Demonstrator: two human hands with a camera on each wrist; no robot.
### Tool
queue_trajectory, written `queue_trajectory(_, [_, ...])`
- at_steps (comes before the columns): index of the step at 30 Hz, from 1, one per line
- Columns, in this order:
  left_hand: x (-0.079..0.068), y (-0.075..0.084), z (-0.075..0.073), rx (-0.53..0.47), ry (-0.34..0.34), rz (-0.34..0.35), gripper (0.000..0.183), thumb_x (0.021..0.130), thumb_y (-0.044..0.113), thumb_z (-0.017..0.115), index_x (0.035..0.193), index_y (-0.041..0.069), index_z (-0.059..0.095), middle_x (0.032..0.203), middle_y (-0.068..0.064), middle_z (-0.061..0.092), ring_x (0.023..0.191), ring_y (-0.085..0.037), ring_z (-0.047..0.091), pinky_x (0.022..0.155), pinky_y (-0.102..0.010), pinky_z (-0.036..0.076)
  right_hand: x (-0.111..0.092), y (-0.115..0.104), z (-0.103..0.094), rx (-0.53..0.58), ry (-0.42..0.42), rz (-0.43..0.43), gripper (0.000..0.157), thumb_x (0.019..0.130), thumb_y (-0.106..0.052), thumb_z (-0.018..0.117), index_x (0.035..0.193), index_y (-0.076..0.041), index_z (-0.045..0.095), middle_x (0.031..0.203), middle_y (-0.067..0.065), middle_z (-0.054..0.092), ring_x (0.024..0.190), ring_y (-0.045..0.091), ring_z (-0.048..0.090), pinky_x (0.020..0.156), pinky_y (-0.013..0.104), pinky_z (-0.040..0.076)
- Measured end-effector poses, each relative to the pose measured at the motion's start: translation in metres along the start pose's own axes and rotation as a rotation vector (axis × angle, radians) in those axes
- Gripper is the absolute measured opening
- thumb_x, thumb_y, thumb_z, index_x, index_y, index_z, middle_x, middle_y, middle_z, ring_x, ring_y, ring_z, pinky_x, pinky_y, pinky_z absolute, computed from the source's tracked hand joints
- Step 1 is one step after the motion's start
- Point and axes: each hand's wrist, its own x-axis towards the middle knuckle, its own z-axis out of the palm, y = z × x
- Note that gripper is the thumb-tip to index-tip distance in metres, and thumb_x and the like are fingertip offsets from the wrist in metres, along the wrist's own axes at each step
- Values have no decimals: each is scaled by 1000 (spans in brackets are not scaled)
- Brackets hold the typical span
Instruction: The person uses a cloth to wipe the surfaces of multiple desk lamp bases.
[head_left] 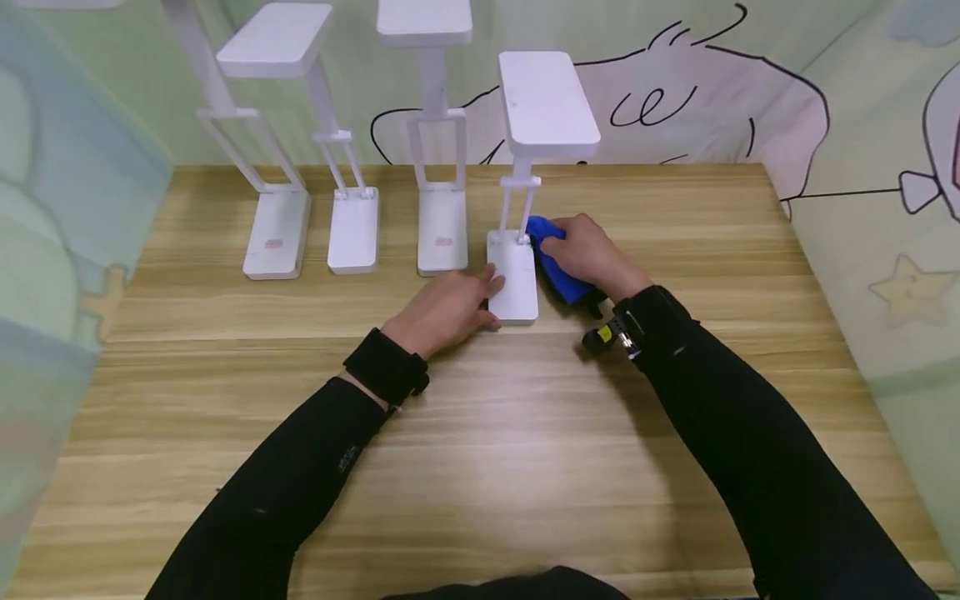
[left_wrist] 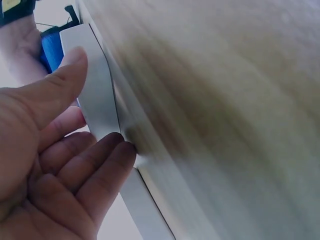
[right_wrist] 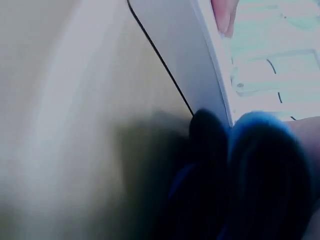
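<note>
In the head view my right hand (head_left: 588, 254) grips a blue cloth (head_left: 562, 271) on the tabletop, along the right side of a white folding desk lamp's base (head_left: 513, 292). The cloth shows dark and blurred next to the lamp base (right_wrist: 185, 55) in the right wrist view. My left hand (head_left: 450, 304) touches the left side of the same base. Its thumb and fingers (left_wrist: 107, 165) lie spread along the base's edge in the left wrist view, not wrapped round it. The lamp stands upright, its flat white head (head_left: 547, 100) above the base.
Behind and left stand more white lamps: one base (head_left: 442, 233) is close to my left hand, another (head_left: 354, 237) farther left, and a third (head_left: 276, 237) leftmost. The wooden table (head_left: 525, 450) meets printed curtains (head_left: 675, 108) at its back and sides.
</note>
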Motion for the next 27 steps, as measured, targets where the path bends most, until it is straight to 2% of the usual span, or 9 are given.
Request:
queue_trajectory(3, [0,-1,0,-15,8,-6,67,89,36,69,143,5,44,148,-20,41,119,-28,55,96,-36,49,-16,-3,6,62,-14,24,19,92,-21,50,87,-6,61,76,11,55,58,22,55,47,30,45])
queue_trajectory(8, [0,-2,-1,-6,14,-16,66,89,37,68,143,5,44,147,-20,42,121,-29,54,98,-37,48,-45,-6,21,96,23,-28,17,89,-16,50,81,-6,61,68,9,56,51,20,54,44,30,45])
queue_trajectory(12, [-1,-2,-2,0,15,-25,66,89,38,68,142,6,45,147,-20,42,121,-29,54,97,-37,48,-69,-2,30,71,47,-103,18,88,-11,51,90,-3,67,65,10,53,53,22,54,45,32,46])
queue_trajectory(15, [-1,-2,-2,-5,27,-21,66,88,39,68,141,6,46,146,-20,44,120,-29,55,96,-37,49,-86,0,35,-15,58,-141,24,88,-11,52,102,-1,69,73,14,53,68,27,52,53,33,45])
queue_trajectory(17, [-2,-3,-1,-8,32,-17,66,88,39,69,141,6,47,145,-20,45,118,-29,56,95,-36,50,-100,0,39,-92,66,-144,34,89,-14,53,117,0,65,84,16,51,77,28,48,58,35,45])
queue_trajectory(20, [-2,-3,-1,-8,37,-12,66,88,39,69,141,6,48,145,-20,45,117,-29,57,94,-36,50,-119,-1,47,-240,95,-189,46,88,-17,54,130,1,58,94,19,52,79,27,50,61,38,48])
queue_trajectory(22, [-2,-3,0,-9,36,-14,66,88,39,68,141,7,47,146,-20,45,117,-29,57,94,-36,50,-130,-2,52,-343,133,-265,51,86,-17,58,134,1,54,95,20,53,77,27,53,61,41,50])
queue_trajectory(24, [-1,-2,1,-14,36,-16,67,88,40,69,141,6,47,146,-20,45,119,-29,56,95,-36,50,-140,-3,56,-452,155,-366,52,83,-19,64,131,-2,58,94,21,56,75,27,55,62,43,50])
queue_trajectory(27, [0,-2,2,-17,31,-11,67,88,41,68,142,7,47,146,-19,44,121,-29,54,97,-37,48,-148,-10,55,-508,83,-479,49,81,-23,69,127,-9,63,94,17,59,77,24,56,65,43,49])
